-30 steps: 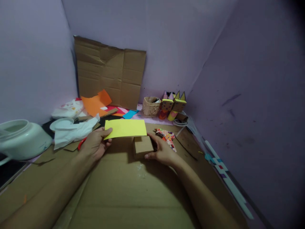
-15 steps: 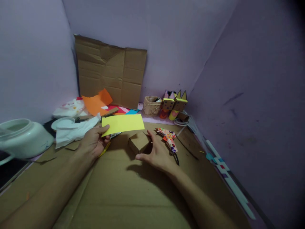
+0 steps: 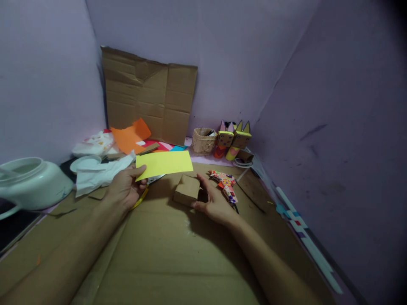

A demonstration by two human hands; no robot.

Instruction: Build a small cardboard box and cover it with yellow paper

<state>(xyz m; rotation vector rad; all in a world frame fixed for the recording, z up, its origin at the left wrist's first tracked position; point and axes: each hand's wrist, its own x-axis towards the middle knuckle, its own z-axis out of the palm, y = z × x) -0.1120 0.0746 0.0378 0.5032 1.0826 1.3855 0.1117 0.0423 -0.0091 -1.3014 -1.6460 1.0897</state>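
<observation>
My left hand point(image 3: 129, 186) pinches a strip of yellow paper point(image 3: 165, 163) by its left end and holds it up off the surface. Below that paper sits a small brown cardboard box point(image 3: 187, 190). My right hand point(image 3: 213, 201) grips the box at its right side, thumb at the front edge and a finger at the back. Scissors with a yellow handle point(image 3: 140, 199) lie beside my left hand, partly hidden by it. Just beyond my right hand is a hot glue gun point(image 3: 225, 182) in a flowery colored cover, its black cord partly hidden.
Cardboard point(image 3: 152, 250) covers the work surface. A white pot point(image 3: 38, 186) and crumpled white tissue point(image 3: 104, 174) stand at left. Behind are orange paper point(image 3: 130, 137), a leaning cardboard sheet point(image 3: 149, 97), a small basket point(image 3: 203, 142) and two eared cardboard figures point(image 3: 233, 140).
My right hand has closed in on the cardboard box, which has turned so its front side faces me more. The left hand and yellow paper have hardly moved.
</observation>
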